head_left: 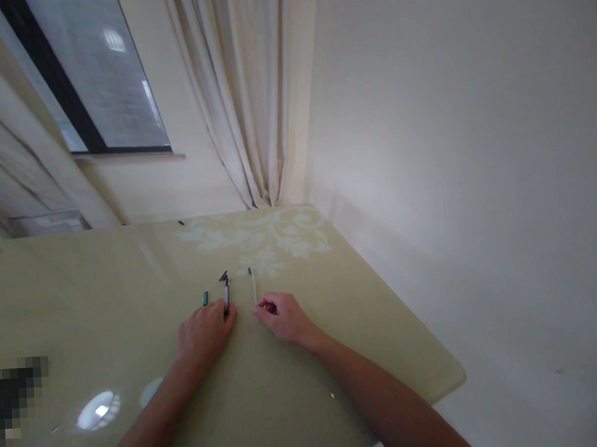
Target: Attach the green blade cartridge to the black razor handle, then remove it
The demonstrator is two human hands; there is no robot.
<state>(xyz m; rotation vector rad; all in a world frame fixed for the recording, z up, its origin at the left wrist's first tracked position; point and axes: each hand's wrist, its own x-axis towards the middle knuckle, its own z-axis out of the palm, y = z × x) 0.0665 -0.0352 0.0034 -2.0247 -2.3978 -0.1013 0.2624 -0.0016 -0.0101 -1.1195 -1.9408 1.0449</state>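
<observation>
From the head camera, here you are with both forearms stretched over the pale table, each hand busy with something slim. Your left hand lies low, back upward, with the near end of a slim tool caught between thumb and fingers; the hold is partly hidden, but it looks closed. The side of that hand appears to lean on the tabletop, probably to keep the tool steady, and the tool's dark, forked-looking top points away from you, uncovered.

Across to your right hand: thumb and forefinger pinch the bottom of a white stick, the other fingers curled in behind. Taking it by the near end leaves its length and the dark tip in plain sight, likely the reason for that grip. Stick and tool stand side by side, near but apart, so both far ends can be watched together.

Just beyond your left knuckles sits a small dark-green piece, beside the tool and touching neither hand, within easy reach. Way over by the far edge, a tiny black bit lies well apart from both hands; what it is, you can't tell from here.
</observation>
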